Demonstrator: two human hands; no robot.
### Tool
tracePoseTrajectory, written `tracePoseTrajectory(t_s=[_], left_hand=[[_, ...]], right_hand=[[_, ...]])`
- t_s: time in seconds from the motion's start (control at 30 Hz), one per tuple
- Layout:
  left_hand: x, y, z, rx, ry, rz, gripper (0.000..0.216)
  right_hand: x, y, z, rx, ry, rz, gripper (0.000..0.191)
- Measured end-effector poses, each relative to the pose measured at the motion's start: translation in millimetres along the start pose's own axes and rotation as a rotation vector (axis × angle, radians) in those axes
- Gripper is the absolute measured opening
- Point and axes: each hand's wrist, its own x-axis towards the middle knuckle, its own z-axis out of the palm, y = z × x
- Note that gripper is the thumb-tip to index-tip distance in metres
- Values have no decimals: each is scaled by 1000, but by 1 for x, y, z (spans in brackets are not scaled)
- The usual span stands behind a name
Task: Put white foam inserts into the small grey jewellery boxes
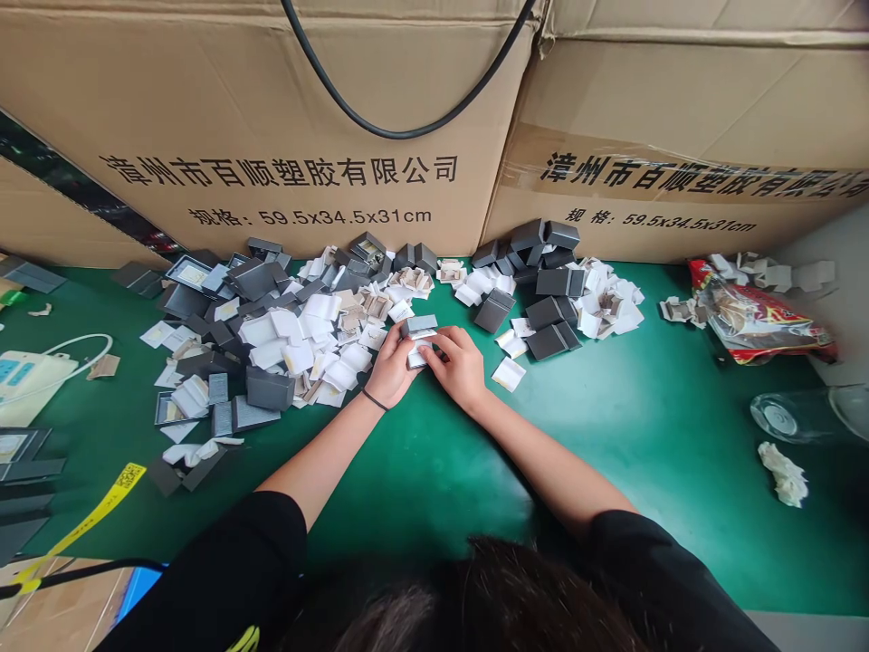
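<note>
Between my two hands, over the green table, is a small grey box with a white piece showing below its grey part. My left hand is closed around the box's left side. From the right, my right hand pinches at the white piece with thumb and fingers. Just left of my hands lies a heap of folded white paper pieces, with dark grey boxes among them. Another group of dark boxes sits to the right, beside more white paper inserts.
Large cardboard cartons wall off the back, with a black cable hanging in front. At right are a red plastic bag, a clear cup and crumpled tissue. A power strip and yellow tag are at left.
</note>
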Motion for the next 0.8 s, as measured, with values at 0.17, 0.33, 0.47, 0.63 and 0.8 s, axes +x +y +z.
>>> tracePoseTrajectory(t_s=[0.17, 0.33, 0.47, 0.63, 0.8], left_hand=[[2, 0, -2, -6, 17, -10, 34], [3, 2, -2, 40, 36, -43, 30], [0, 5, 0, 71, -3, -65, 32], [-2, 2, 0, 173, -77, -67, 37], [-2, -3, 1, 272, -123, 0, 38]], right_hand=[[2, -1, -2, -64, -37, -38, 31], [3, -3, -4, -39, -55, -25, 34], [5, 0, -5, 35, 41, 25, 39], [9, 1, -6, 119, 190, 150, 45], [11, -2, -8, 190, 251, 222, 42]])
